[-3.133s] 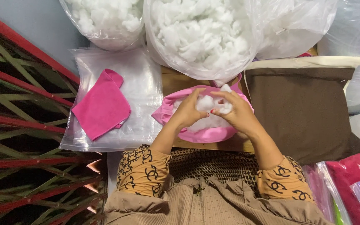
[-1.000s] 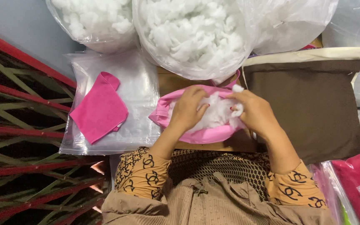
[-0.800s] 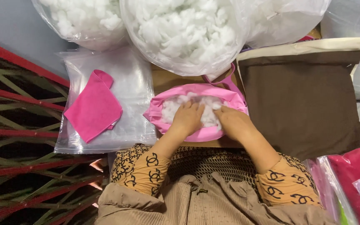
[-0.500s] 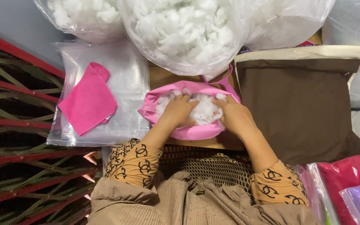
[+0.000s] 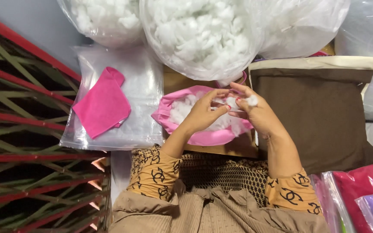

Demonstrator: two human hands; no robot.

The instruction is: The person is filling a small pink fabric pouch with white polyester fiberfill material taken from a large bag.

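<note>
— What's closest to the camera?

— The person's own front: a tan ribbed garment, with mustard sleeves carrying a dark pattern running out along both forearms.

— And the hands?

— Both are raised over a pink fabric cover [image 5: 195, 136] that lies open on a wooden board [image 5: 229, 149]. The left hand [image 5: 201, 114] has thumb and fingers pinched together on a tuft of the white stuffing [image 5: 182, 110] that fills the cover's mouth. The right hand [image 5: 257, 114] sits just beside it, fingertips closed on a small white tuft [image 5: 251, 100] lifted above the cover's far edge. So each grip is closed on fibre, and the fingertips of the two hands nearly meet.

— Where is the cover relative to everything else?

— In the middle, straight ahead of the person. To its right lies a brown cushion [image 5: 320, 116] with a cream edge along its far side. At the lower right corner, red and purple items [image 5: 368, 194] sit in clear wrapping.

— And on the left?

— A clear plastic bag [image 5: 143, 86] lies flat, with a flat pink fabric piece [image 5: 102, 103] on it, well apart from the hands. Left of that are red and green slats [image 5: 22, 129].

— Farthest away?

— Large clear bags of white fibre: a big one [image 5: 199, 34] just beyond the cover, a smaller one [image 5: 104, 19] to the left, and another [image 5: 298, 26] to the right.
</note>
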